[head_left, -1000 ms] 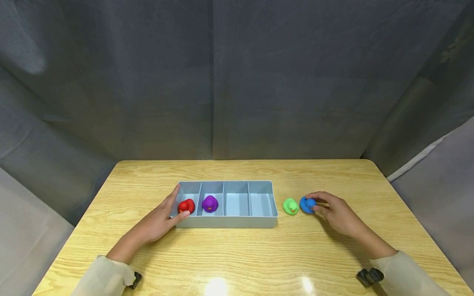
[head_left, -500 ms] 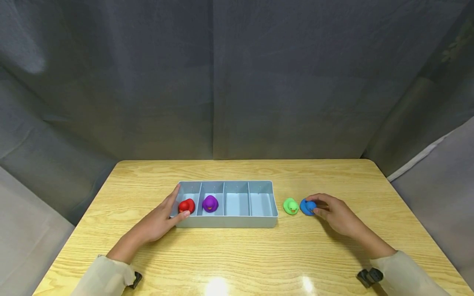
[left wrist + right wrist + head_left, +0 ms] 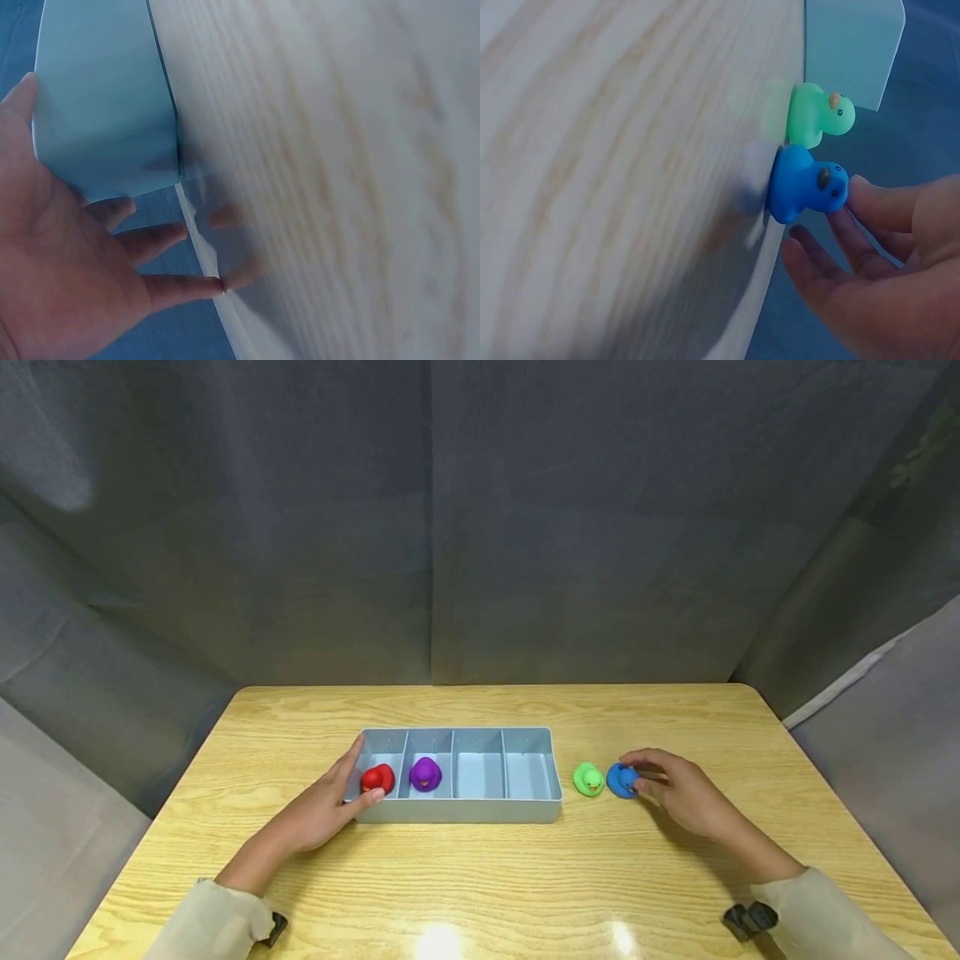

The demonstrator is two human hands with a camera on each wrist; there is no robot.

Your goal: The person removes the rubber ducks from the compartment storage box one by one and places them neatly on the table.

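A grey-blue divided box stands on the table. In the head view, a red rubber duck sits in its leftmost compartment and a purple rubber duck in the one beside it. My left hand rests at the box's left end, thumb on the front rim; its fingers look straight and spread in the left wrist view. To the right of the box, a green rubber duck stands beside a blue rubber duck. My right hand holds the blue duck by its head, between thumb and fingers, while its base sits on the tabletop.
The two compartments on the box's right side hold nothing. A wooden table lies under everything, and dark grey cloth hangs behind its far edge. Each wrist carries a small black device.
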